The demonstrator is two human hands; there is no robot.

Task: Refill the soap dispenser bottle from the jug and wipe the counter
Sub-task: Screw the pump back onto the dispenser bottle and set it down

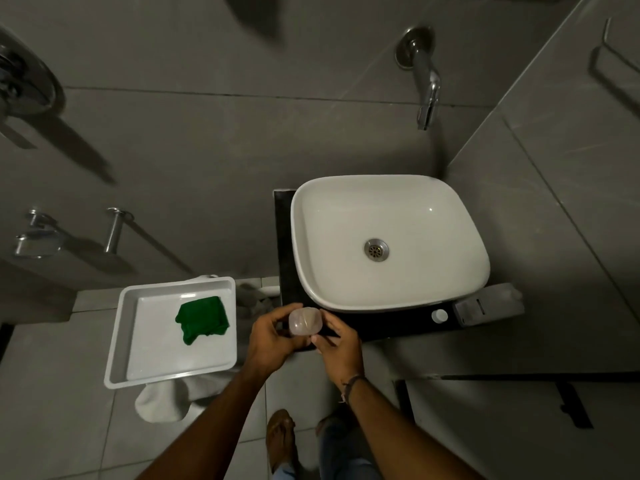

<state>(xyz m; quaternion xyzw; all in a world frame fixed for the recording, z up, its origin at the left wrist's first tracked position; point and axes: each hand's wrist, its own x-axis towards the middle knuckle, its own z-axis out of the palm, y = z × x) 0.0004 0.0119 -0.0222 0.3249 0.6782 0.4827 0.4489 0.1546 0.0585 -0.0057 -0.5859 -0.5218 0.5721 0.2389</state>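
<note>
Clear bottle (304, 321) held end-up, left hand (273, 341) and right hand (337, 344) curled round it, jug (488, 303) off right, nearer the latter.

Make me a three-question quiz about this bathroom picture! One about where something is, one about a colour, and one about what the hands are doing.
1. Where is the cloth? A in the white tray; B in a bucket; C on a chair.
2. What colour is the cloth? A red; B green; C blue.
3. How is the soap bottle held? A by both hands; B by one hand only; C by no hand.

Answers:
1 A: it lies inside the tray's rim.
2 B: it is bright green.
3 A: the left hand and the right hand both have fingers curled round it.
</note>
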